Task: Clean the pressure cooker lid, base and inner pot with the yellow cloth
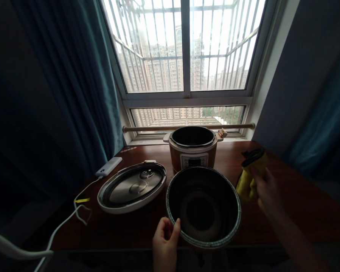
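A dark inner pot [201, 211] with a speckled rim is tilted so that its inside faces me. My left hand [166, 241] pinches its rim at the lower left, thumb over the edge. At the pot's right, my right hand [264, 189] is closed around a yellow and black cloth [249, 177]. The cloth hangs close to the pot's right rim; whether it touches cannot be made out. Behind the pot stands an electric pressure cooker [193, 149] with its top uncovered and a control panel in front. Its round lid [131, 187] lies underside up to the left.
The brown wooden table [147, 151] runs up to a barred window [187, 56]. A white power strip [109, 166] lies at the left edge with a white cable [63, 224] and a yellow tag [82, 200]. Blue curtains [81, 75] hang on the left.
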`<control>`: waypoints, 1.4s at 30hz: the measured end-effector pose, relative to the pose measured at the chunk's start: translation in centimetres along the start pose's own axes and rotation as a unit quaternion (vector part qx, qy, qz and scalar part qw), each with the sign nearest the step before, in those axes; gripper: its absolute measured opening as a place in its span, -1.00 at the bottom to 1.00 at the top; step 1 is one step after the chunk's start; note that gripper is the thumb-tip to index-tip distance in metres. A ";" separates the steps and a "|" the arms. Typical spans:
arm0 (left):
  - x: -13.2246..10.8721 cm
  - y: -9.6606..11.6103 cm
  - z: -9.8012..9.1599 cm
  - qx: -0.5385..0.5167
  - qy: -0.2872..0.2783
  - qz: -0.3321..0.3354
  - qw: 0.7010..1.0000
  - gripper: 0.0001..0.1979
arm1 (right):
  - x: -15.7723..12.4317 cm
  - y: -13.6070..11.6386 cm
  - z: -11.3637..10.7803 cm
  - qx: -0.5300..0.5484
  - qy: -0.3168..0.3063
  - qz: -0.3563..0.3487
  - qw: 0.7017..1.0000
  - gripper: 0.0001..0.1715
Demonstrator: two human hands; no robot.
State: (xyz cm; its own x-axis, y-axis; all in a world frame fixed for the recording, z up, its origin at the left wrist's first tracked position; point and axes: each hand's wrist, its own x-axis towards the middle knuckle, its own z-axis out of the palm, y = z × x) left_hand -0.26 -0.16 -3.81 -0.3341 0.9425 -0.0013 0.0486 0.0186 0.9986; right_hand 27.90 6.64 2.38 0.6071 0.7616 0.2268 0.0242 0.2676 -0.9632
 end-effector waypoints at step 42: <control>-0.4 0.5 0.3 0.024 0.018 0.028 0.999 -0.52 | 12.0 3.5 14.6 -0.353 -0.277 -0.365 0.816 -0.44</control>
State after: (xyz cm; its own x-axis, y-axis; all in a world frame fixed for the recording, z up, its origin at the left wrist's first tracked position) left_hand 0.15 -0.48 -3.31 -0.3634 0.9298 0.0577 0.1138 -0.0171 0.9934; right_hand 23.71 25.30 3.83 -0.2210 0.7540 0.6186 0.7886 0.5114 -0.3415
